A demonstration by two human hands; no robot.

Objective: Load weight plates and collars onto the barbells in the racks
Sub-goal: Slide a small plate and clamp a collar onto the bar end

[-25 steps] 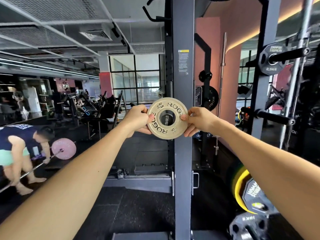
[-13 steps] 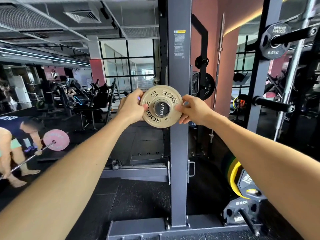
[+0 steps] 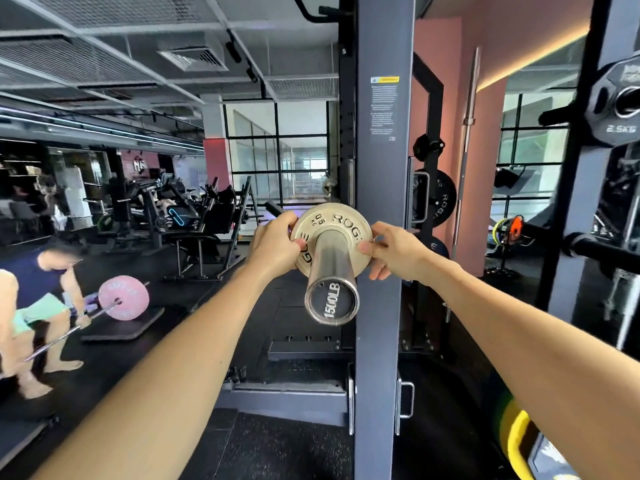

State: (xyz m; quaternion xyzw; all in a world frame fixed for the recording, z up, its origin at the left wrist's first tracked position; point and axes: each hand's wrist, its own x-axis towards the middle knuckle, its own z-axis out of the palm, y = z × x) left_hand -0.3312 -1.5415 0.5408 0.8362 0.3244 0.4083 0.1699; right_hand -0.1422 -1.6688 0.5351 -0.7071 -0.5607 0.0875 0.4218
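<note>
A small pale metal weight plate (image 3: pixel 341 221), stamped 0.5 KG and ROGUE, sits on the steel barbell sleeve (image 3: pixel 330 271), well back from the sleeve's end cap (image 3: pixel 331 303) that points at me. My left hand (image 3: pixel 275 245) grips the plate's left rim, thumb on its face. My right hand (image 3: pixel 394 251) grips the right rim the same way. The rest of the barbell is hidden behind the plate and the rack upright (image 3: pixel 381 202).
A black 2.5 kg plate (image 3: pixel 620 105) hangs on a storage peg at the upper right, with another peg (image 3: pixel 602 251) below it. Yellow and green bumper plates (image 3: pixel 516 441) stand at the lower right. A person lifts a pink-plated barbell (image 3: pixel 123 297) at the left.
The plate, held at the tip of the sleeve before, has slid along it away from me, so a length of bare sleeve now shows in front. Both hands kept their hold.
</note>
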